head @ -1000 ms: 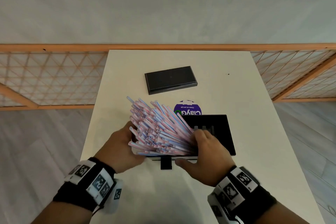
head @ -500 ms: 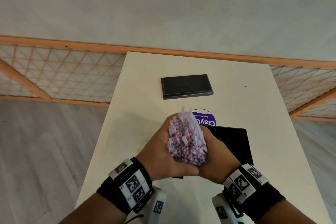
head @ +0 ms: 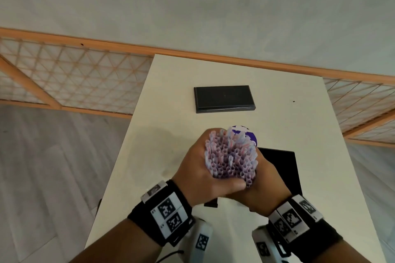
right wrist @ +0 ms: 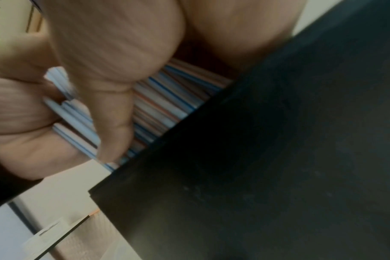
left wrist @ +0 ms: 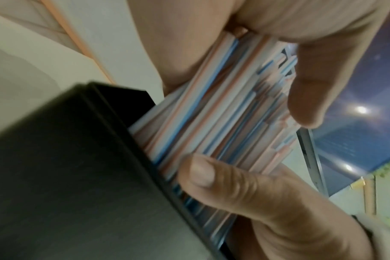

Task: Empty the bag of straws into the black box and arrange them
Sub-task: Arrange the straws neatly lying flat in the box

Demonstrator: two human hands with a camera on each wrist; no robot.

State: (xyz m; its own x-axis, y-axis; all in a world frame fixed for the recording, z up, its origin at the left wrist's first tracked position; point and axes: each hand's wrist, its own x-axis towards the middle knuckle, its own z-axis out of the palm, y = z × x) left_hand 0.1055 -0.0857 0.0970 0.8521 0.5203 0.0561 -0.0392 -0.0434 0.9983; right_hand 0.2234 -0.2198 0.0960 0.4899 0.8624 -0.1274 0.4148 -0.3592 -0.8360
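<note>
A thick bundle of red-, white- and blue-striped straws (head: 230,156) stands upright, open ends toward the head camera. My left hand (head: 198,171) and right hand (head: 267,181) wrap round it from either side. Its lower ends dip into the black box (head: 282,168), which lies on the cream table (head: 162,134) mostly behind my hands. In the left wrist view the straws (left wrist: 214,119) run down behind the box wall (left wrist: 67,167), with my thumb across them. The right wrist view shows my fingers on the straws (right wrist: 158,105) beside the box (right wrist: 278,149). No bag is in view.
A flat black lid (head: 223,98) lies farther back on the table. A purple round sticker (head: 248,134) peeks out behind the straws. A wooden lattice rail (head: 74,83) runs behind the table, and grey floor lies to both sides.
The straws, fanned out flat across the box a second ago, are now gathered into one upright bundle between both hands. The head view has shifted left.
</note>
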